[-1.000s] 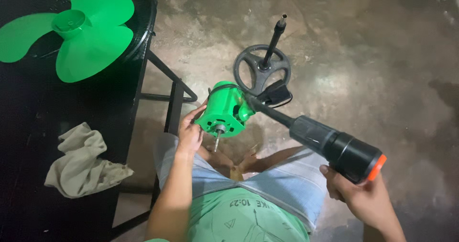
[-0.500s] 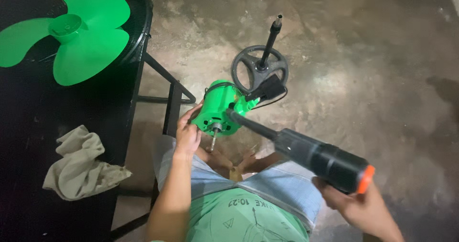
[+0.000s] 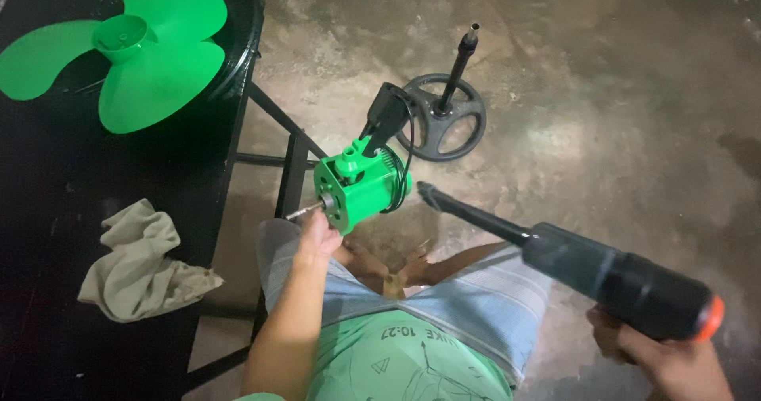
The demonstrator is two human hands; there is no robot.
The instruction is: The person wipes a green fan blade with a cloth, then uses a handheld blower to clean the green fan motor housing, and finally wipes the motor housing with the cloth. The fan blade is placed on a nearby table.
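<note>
The person sat with knees apart above the stained concrete floor [image 3: 602,92]. The left hand [image 3: 319,234] was raised in front of the lap, forearm running up from the lower edge of view, fingers closed around the underside of a bright green plastic fan motor housing [image 3: 357,185]. The housing was held in the air, above the knees and just right of the table edge, its square front face turned to the left with the short metal shaft [image 3: 305,208] poking out toward the table. A black switch box [image 3: 386,116] on its cord stood up behind the housing. The right hand [image 3: 674,361] was low at the right, wrapped around the grip of a black air blower with an orange rear cap [image 3: 626,284]; how tightly it gripped could not be told. The blower's narrow black nozzle [image 3: 468,209] pointed up and left, its tip near the housing's rear but apart from it. On the black table [image 3: 47,211] lay a green three-bladed plastic fan propeller [image 3: 119,48] and a crumpled beige rag [image 3: 139,262]. On the floor beyond the housing stood a round black fan base with an upright pole [image 3: 444,116].
</note>
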